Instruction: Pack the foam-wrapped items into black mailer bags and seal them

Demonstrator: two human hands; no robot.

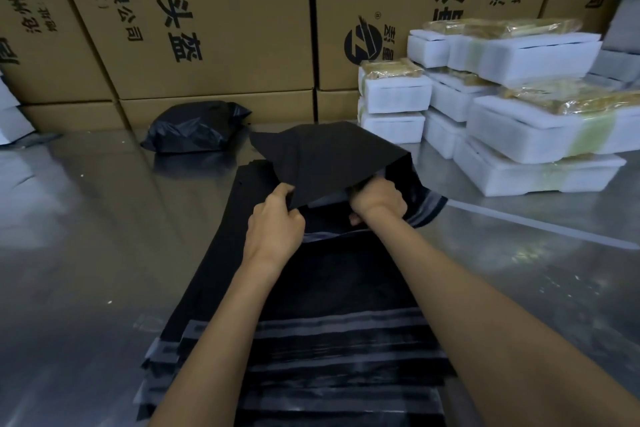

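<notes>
Black mailer bag (325, 156) | mouth toward person | left hand (273, 225), right hand (379, 199) gripping

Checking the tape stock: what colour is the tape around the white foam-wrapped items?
Yellowish-green tape, clearest in the head view.

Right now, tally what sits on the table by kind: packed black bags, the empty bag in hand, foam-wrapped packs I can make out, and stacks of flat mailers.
Packed black bag: 1
Empty mailer bag, gripped by left hand and right hand: 1
Foam-wrapped packs: at least 8; some are hidden
Stack of flat mailers: 1
Total: at least 11
</notes>
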